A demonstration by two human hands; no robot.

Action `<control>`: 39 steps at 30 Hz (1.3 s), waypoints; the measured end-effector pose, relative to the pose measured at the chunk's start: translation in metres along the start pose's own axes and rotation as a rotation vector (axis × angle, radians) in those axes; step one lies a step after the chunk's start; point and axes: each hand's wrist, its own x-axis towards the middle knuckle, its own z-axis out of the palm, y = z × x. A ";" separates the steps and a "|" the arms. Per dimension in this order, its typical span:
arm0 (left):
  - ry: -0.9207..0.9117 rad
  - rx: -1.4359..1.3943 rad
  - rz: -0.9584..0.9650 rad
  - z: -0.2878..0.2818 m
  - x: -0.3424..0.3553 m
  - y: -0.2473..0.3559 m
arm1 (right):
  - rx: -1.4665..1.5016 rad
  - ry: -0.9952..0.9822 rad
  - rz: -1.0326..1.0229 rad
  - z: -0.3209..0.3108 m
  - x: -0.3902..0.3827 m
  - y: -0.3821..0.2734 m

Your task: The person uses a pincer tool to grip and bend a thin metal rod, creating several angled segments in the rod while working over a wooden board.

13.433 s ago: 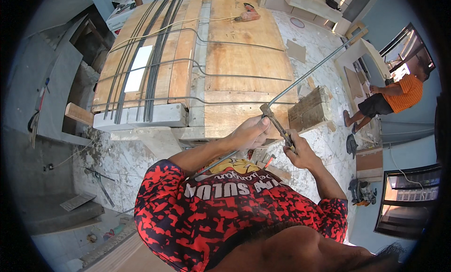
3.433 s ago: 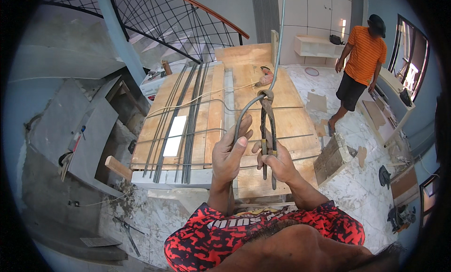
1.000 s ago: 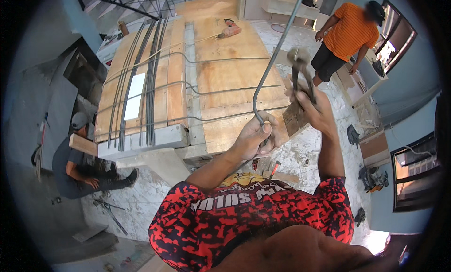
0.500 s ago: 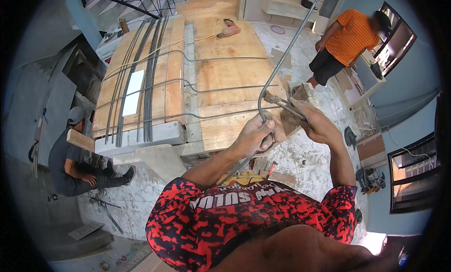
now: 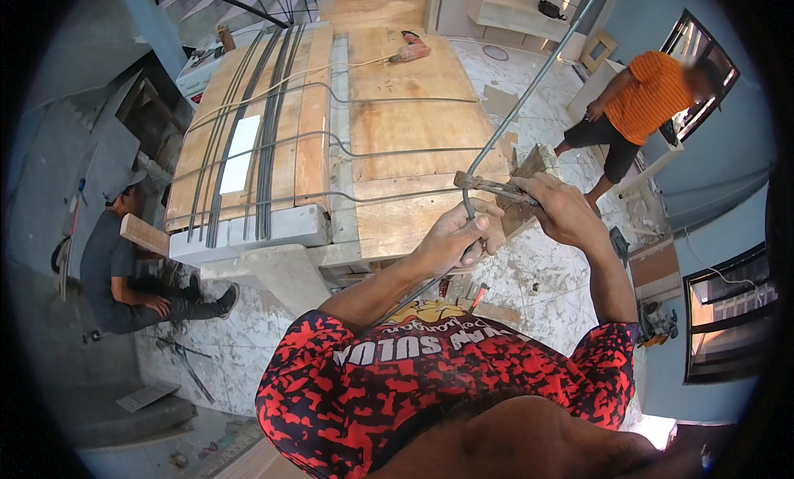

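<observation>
My left hand [image 5: 459, 239] grips a long grey metal rod [image 5: 513, 111] around its bent stretch, with the rod running down past it toward my shirt. My right hand [image 5: 558, 206] is closed on the handles of worn metal pliers [image 5: 490, 185]. The pliers lie sideways, their head against the rod just above my left hand; whether the jaws bite it I cannot tell. Both hands are over the front right corner of a plywood platform [image 5: 405, 111], which carries several lengthwise dark rods [image 5: 268, 131], crosswise bent rods [image 5: 380, 152] and a white rectangular piece [image 5: 241, 152].
A red drill [image 5: 409, 49] lies on the platform's back. A person in orange [image 5: 637, 98] stands at right; another in dark grey [image 5: 112, 260] sits at lower left by a wooden plank [image 5: 145, 235]. A block [image 5: 525, 160] is at the platform's right, windows [image 5: 719, 322] beyond.
The pliers, raised upright away from the rod a second ago, have come down sideways onto it. The rod's upper end leans further right. The person in orange has shifted right.
</observation>
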 end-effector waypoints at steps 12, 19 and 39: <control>0.040 0.008 -0.026 -0.004 -0.002 -0.002 | 0.020 -0.047 -0.071 0.001 0.002 0.002; 0.022 -0.024 -0.003 -0.004 -0.002 0.001 | 0.169 0.038 -0.093 0.022 0.000 -0.005; 0.163 0.013 -0.094 -0.021 -0.011 -0.004 | 0.448 -0.207 0.166 0.058 -0.002 -0.027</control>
